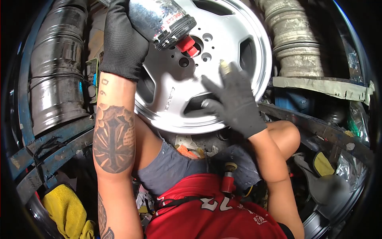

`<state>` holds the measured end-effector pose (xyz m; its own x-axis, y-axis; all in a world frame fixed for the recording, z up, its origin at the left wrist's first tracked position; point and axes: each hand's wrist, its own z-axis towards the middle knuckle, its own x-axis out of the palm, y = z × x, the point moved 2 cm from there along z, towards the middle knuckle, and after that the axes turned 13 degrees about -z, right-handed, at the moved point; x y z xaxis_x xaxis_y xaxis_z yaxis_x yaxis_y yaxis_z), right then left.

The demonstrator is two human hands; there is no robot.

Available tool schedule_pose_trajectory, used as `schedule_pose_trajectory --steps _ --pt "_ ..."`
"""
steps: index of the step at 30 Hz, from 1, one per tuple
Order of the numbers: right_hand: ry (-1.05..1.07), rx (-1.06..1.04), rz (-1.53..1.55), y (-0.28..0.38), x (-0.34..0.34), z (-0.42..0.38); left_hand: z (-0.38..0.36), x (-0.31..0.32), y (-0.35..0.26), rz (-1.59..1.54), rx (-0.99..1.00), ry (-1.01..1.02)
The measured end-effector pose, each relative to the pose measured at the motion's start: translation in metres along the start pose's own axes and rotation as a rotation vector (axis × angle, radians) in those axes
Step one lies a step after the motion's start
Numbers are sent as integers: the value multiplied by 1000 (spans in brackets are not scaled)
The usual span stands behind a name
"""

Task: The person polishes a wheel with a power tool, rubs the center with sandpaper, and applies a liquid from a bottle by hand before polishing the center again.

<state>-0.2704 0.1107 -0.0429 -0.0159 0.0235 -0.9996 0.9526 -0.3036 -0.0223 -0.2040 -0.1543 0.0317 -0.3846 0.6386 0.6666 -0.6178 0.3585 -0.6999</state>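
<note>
A silver alloy wheel [165, 85] with open spokes and a central hub hole lies in front of my knees. My left hand [124, 46], in a black glove, is closed around a scuffed silver bottle [153, 18] with a black ribbed collar. Its red spout [188, 46] points down over the hub. Over the lower right spokes is my gloved right hand [234, 99], slightly smeared by motion. Its fingers are spread with no object between them, and one fingertip looks yellowish.
Stacked wheels stand at left [57, 67] and right [298, 44]. Blue metal frame bars [55, 139] run along both sides. A yellow cloth [67, 209] hangs low at left. At my waist is a red tool [228, 183]. A grey disc-shaped object [328, 189] sits at lower right.
</note>
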Motion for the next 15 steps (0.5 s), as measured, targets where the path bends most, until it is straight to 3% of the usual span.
schedule_pose_trajectory --steps 1,4,10,13,15 --pt "5 40 -41 -9 -3 3 1 -1 0 -149 -46 -5" --pt "-36 72 -63 -12 9 10 4 1 1 -207 -82 -87" --pt "-59 129 -130 2 15 30 1 4 -3 -312 -130 133" --pt "64 131 -167 4 13 31 3 -3 3 -231 -92 -36" --pt "8 116 -144 3 15 21 5 1 4 -265 -62 -131"
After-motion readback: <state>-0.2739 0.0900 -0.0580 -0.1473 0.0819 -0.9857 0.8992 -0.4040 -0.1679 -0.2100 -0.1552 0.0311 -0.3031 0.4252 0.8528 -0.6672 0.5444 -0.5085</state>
